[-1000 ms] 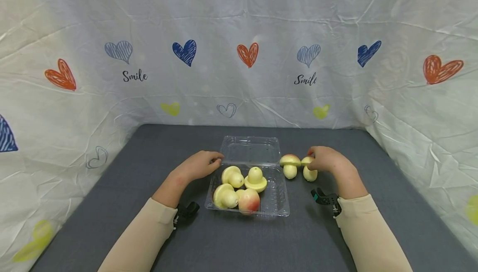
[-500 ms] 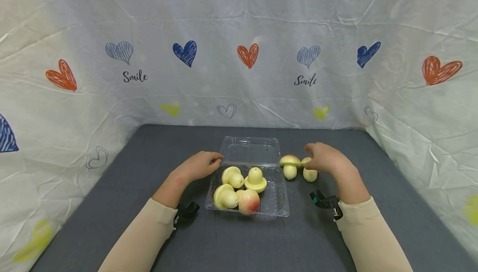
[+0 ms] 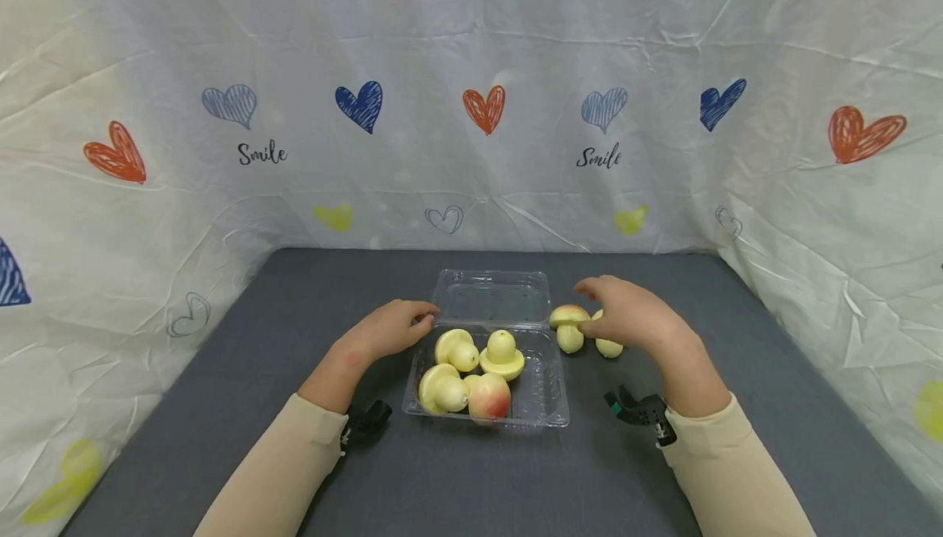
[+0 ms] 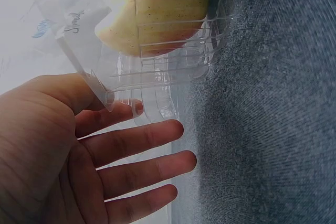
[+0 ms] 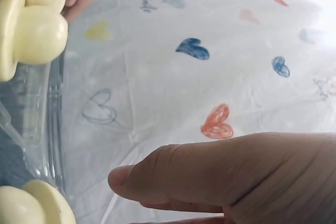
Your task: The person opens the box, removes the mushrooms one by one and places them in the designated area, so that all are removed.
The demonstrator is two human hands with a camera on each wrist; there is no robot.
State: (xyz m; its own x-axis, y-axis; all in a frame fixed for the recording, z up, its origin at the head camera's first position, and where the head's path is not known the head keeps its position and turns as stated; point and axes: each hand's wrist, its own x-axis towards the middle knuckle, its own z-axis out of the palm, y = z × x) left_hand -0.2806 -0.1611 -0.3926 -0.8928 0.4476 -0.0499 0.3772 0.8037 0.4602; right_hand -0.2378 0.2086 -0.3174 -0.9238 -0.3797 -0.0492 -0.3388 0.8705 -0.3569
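We hold our right grip (image 3: 639, 314) spread near two mushrooms (image 3: 570, 336); our left grip (image 3: 389, 331), also spread, touches the container (image 3: 543, 390).

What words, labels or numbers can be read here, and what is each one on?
"Smile": on the cloth at the back, left side.
"Smile": on the same cloth, further right.
Too blurred to read: sideways script in the left wrist view, two scribbles in the right wrist view.
Too small to read: white marks on the right wrist strap.
None legible on the box or mushrooms.
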